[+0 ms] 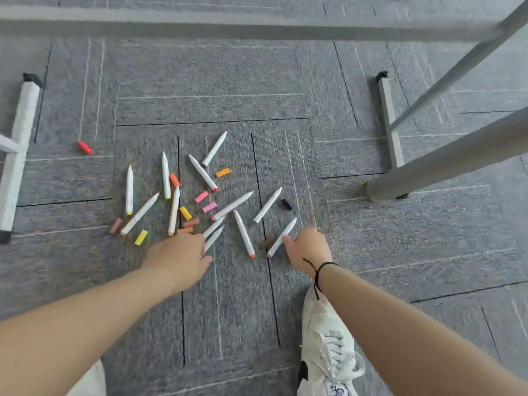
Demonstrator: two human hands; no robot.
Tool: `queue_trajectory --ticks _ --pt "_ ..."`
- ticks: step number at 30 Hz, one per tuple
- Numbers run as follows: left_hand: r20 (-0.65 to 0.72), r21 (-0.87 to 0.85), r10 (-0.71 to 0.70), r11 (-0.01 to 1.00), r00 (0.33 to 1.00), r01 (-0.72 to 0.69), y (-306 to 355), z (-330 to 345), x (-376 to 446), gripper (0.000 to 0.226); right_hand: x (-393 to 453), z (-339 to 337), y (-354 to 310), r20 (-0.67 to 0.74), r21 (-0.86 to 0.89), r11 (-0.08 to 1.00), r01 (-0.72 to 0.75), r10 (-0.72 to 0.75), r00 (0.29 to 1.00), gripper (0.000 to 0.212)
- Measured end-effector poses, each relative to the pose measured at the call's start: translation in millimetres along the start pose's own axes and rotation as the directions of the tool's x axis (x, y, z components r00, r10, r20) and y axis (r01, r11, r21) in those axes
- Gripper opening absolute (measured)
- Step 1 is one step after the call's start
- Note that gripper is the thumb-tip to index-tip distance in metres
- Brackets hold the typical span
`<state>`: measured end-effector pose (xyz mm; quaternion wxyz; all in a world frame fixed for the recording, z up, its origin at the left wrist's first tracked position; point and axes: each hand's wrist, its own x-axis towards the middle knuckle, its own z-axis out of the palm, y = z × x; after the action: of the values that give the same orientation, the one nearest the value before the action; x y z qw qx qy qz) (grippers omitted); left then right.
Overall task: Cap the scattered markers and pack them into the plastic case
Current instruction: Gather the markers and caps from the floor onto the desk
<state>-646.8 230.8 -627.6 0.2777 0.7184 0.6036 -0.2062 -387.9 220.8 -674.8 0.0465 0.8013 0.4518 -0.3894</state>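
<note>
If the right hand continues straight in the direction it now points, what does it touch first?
The right hand points up and left. It probably first meets the white marker already at its fingertips; the brown cap lies just beyond it.

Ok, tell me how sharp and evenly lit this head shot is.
Head view: soft, even light, no glare; motion blur smears the left hand, right hand and white sneaker; scattered markers are mid-sharp; wide-angle lens bends the table legs near the edges.

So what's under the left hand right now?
Two white markers stick out from beneath the left hand, lying on the grey carpet. Their lower ends are covered, so the grip cannot be seen.
</note>
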Motion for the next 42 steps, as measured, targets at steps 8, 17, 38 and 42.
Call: queue_trajectory --ticks 8,17,38,42 --pt "-0.050 -0.063 -0.086 0.995 0.995 0.082 -4.8 2.0 7.9 0.026 13.8 4.6 -19.5 0.027 0.080 0.993 -0.091 0.089 0.996 0.036" --pt "-0.148 -0.022 -0.026 1.000 0.989 0.023 18.1 34.1 23.6 0.021 -39.7 -29.7 -10.6 0.392 0.808 0.518 -0.280 -0.118 0.913 0.018" --pt "0.113 0.106 0.121 0.985 0.986 -0.133 -7.1 11.0 36.5 0.045 -67.2 -30.8 -22.2 0.470 0.881 0.229 -0.413 -0.337 0.816 0.022" --pt "0.077 0.152 0.080 0.984 0.994 -0.091 11.7 22.8 36.4 0.042 -66.0 -29.2 -18.6 0.459 0.885 0.231 -0.404 -0.291 0.839 0.024"
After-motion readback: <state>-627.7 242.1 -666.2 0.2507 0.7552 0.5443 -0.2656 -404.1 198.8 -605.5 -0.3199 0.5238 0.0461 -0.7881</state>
